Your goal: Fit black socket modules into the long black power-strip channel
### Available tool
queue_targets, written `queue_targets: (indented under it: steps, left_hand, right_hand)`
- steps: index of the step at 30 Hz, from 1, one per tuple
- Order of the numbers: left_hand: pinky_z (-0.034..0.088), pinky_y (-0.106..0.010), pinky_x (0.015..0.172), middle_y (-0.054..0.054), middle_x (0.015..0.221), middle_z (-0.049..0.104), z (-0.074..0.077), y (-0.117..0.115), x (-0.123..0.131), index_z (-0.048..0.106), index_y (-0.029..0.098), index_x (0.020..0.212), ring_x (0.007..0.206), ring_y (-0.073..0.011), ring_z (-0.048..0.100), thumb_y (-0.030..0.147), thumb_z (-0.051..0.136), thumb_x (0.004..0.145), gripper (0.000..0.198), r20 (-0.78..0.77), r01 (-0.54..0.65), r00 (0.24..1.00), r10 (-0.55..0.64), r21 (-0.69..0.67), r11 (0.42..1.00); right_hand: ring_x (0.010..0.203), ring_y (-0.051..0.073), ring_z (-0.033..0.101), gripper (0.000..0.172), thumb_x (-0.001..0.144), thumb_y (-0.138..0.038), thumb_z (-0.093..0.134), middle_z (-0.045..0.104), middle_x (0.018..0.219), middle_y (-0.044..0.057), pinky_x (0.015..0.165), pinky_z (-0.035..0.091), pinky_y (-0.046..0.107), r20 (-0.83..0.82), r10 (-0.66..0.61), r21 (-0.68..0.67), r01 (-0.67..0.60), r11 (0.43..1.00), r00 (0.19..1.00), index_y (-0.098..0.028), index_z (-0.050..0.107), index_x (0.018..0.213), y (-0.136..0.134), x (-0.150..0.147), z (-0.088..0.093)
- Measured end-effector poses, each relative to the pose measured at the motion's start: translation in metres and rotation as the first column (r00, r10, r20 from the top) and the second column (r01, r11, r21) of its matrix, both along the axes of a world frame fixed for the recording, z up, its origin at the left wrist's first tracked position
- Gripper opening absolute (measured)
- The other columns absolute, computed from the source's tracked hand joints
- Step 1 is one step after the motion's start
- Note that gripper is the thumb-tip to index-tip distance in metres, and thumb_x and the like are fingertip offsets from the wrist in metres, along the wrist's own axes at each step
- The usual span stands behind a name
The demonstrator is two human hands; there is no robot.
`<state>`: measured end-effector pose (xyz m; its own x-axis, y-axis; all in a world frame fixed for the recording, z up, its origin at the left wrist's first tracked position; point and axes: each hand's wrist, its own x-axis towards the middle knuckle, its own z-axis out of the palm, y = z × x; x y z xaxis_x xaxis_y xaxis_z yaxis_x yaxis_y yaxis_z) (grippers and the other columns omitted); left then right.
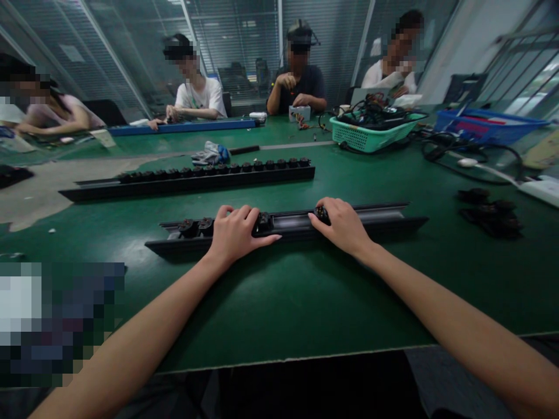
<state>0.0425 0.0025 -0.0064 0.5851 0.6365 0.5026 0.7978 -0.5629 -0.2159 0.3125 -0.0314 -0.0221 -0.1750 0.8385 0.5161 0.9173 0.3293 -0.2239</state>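
Note:
A black metal channel [292,228] lies across the green table in front of me, with several round black sockets [187,227] seated in its left part. My left hand [236,231] rests over the channel left of its middle, thumb stretched to the right and fingers curled over the far side, covering part of the row. Between the thumb and fingers of my right hand [343,224] is a black socket [322,215], at the channel's groove right of the middle. The groove shows bare between my hands and to the right.
Behind lies a second channel [196,184] full of sockets. Gloves [211,153] are beyond it. Loose black parts [489,212] lie at right, near cables [474,163]. A green basket [371,135] and blue basket [493,127] stand farther back. Several people sit across the table.

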Motion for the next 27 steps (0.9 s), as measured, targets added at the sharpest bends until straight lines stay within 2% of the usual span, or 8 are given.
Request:
queue_targets:
  steps: [18, 27]
  left_hand:
    - [0.037, -0.045, 0.086, -0.011, 0.092, 0.068, -0.0010, 0.0003, -0.0001, 0.063, 0.018, 0.099, 0.082, -0.0279, 0.063, 0.079, 0.046, 0.078, 0.067, 0.007, 0.005, 1.000, -0.005, 0.000, 1.000]
    - [0.037, -0.045, 0.086, -0.011, 0.093, 0.068, -0.0004, -0.0004, 0.0000, 0.063, 0.019, 0.100, 0.080, -0.0270, 0.062, 0.077, 0.047, 0.078, 0.064, -0.003, 0.004, 1.000, -0.004, 0.006, 1.000]
  right_hand:
    - [0.089, 0.024, 0.057, 0.020, 0.091, -0.038, 0.048, 0.065, 0.094, 0.011, 0.077, 0.038, 0.035, -0.018, -0.013, -0.040, 0.012, 0.999, 1.000, -0.019, 0.054, 0.093, 0.0000, 0.0031, 0.0045]
    - [0.086, 0.023, 0.056, 0.022, 0.091, -0.040, 0.048, 0.065, 0.092, 0.010, 0.074, 0.038, 0.034, 0.000, -0.027, -0.066, 0.027, 0.997, 1.000, -0.019, 0.054, 0.092, -0.0008, 0.0081, 0.0075]
